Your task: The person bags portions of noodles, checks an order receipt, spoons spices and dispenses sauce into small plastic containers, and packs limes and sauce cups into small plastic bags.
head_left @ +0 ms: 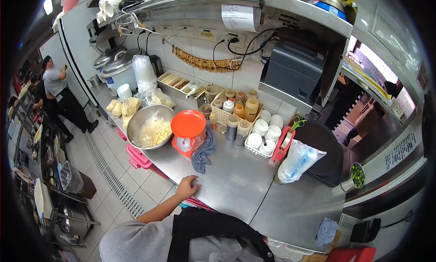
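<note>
My left hand (187, 187) rests on the near edge of the steel counter (227, 180), fingers spread a little and holding nothing. My right hand does not show. Just beyond the left hand lies a crumpled grey-blue cloth (203, 152). It touches an orange-red scale (182, 145) with a round orange plate (188, 124) on top. To the left of the scale stands a steel bowl (136, 139) holding a clear plastic bag and pale yellow strands (160, 134).
Squeeze bottles (251, 109) fill a basket (221, 114) at the back. Nearby are white-lidded containers (260, 127), a red tape dispenser (283, 145), a plastic-wrapped bundle (299, 161) and a printer (295, 71). Rice cookers (119, 69) stand back left. A person (55, 76) stands across the aisle.
</note>
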The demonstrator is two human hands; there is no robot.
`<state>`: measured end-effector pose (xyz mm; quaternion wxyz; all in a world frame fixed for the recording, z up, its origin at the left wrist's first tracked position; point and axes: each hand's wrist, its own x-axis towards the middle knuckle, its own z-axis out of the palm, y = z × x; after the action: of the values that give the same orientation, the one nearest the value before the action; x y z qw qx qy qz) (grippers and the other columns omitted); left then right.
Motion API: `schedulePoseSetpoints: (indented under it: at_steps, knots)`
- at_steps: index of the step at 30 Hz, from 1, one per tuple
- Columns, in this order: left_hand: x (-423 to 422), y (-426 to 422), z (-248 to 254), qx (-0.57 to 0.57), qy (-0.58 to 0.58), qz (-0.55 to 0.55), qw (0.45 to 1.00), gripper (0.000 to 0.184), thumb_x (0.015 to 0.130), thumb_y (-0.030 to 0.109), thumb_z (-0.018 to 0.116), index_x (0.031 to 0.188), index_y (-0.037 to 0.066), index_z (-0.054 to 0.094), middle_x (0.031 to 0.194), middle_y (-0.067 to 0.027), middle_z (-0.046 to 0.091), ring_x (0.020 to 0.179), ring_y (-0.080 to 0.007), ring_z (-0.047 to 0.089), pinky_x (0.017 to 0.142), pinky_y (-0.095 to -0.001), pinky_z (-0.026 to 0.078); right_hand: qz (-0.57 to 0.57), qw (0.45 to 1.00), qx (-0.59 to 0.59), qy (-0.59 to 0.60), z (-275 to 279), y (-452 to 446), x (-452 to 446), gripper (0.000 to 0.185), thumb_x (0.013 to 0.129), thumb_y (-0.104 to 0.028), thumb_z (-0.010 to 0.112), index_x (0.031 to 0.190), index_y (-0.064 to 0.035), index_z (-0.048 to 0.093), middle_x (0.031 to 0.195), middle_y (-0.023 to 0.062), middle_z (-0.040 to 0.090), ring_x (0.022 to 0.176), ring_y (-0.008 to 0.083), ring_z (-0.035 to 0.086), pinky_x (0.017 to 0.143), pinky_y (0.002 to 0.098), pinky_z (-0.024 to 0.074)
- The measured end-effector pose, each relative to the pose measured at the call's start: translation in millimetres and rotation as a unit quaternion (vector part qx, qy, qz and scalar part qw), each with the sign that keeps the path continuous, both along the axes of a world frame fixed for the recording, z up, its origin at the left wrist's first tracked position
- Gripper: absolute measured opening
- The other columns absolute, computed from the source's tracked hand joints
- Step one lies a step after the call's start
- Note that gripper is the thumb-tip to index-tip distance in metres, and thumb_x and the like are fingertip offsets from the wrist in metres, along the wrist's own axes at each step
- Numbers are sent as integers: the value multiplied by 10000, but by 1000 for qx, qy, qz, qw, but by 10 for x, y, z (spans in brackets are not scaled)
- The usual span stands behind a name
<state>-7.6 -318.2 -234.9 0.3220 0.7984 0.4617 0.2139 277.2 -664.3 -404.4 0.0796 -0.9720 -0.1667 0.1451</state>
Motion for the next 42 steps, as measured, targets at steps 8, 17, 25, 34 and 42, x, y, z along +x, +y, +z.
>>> schedulePoseSetpoints:
  at_steps: [8,17,25,34,42]
  knots:
    - [-210,-3,55,-8,-24,-18,1000,397,735,204,672,1091,47,588,981,-152,627,956,-322,573,838,-387,461,-25,1000,9,1,-31,1,-27,490,862,-390,533,1287,-152,476,1298,82,510,1210,278,459,998,449,364]
    - [-475,287,-12,-38,-47,-49,997,359,737,178,684,1056,37,597,953,-156,617,854,-321,580,744,-384,483,-106,982,149,49,-19,74,-70,480,866,-379,534,1281,-144,479,1290,84,516,1201,278,469,991,449,374]
    - [-478,473,76,24,-72,-86,993,305,752,128,661,1019,-10,607,1045,-174,615,995,-338,572,876,-377,440,-219,838,467,178,-119,342,87,471,869,-369,535,1276,-137,482,1283,86,522,1192,278,478,984,448,383]
    - [-687,434,216,-46,28,-109,993,316,826,141,652,1118,38,585,1081,-100,617,1000,-218,585,773,-325,461,-328,557,710,278,-171,624,69,462,873,-358,536,1271,-129,485,1274,88,529,1182,279,488,977,447,393]
    - [-669,543,240,-38,64,-152,986,315,842,150,636,1134,44,581,1086,-95,619,1008,-216,582,794,-329,445,-330,474,765,285,-271,558,-50,453,876,-348,536,1266,-122,488,1267,90,535,1174,279,497,971,447,402]
